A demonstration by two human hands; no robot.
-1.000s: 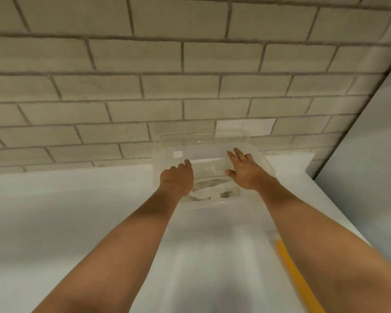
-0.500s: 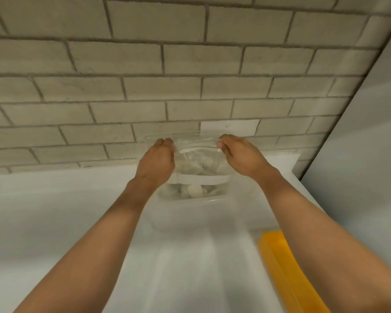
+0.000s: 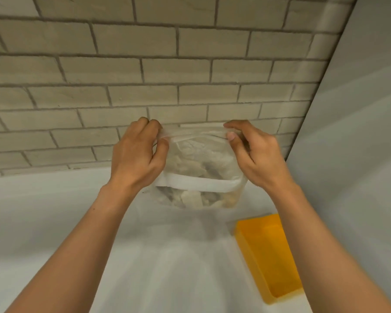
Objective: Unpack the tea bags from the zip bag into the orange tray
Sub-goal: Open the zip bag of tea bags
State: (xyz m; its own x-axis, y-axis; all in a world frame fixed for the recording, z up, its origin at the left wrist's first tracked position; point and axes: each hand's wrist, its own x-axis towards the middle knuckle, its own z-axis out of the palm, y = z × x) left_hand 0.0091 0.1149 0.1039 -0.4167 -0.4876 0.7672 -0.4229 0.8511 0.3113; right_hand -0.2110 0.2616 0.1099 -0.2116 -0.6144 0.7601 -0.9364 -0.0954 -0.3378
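Observation:
A clear zip bag (image 3: 198,168) with a white label band hangs in the air above the white table, holding several pale tea bags (image 3: 190,196) bunched at its bottom. My left hand (image 3: 138,157) pinches the bag's top left corner at the zip strip. My right hand (image 3: 255,152) pinches the top right corner, thumb in front. The orange tray (image 3: 271,256) lies on the table below and to the right of the bag, partly hidden by my right forearm; its inside looks bare.
A pale brick wall (image 3: 145,71) rises right behind the bag. A grey panel (image 3: 359,132) closes off the right side. The white table (image 3: 163,267) spreads under both forearms.
Both hands lifted the zip bag out of a clear container, which is no longer in view, and now hold it up by its top corners. More of the orange tray shows.

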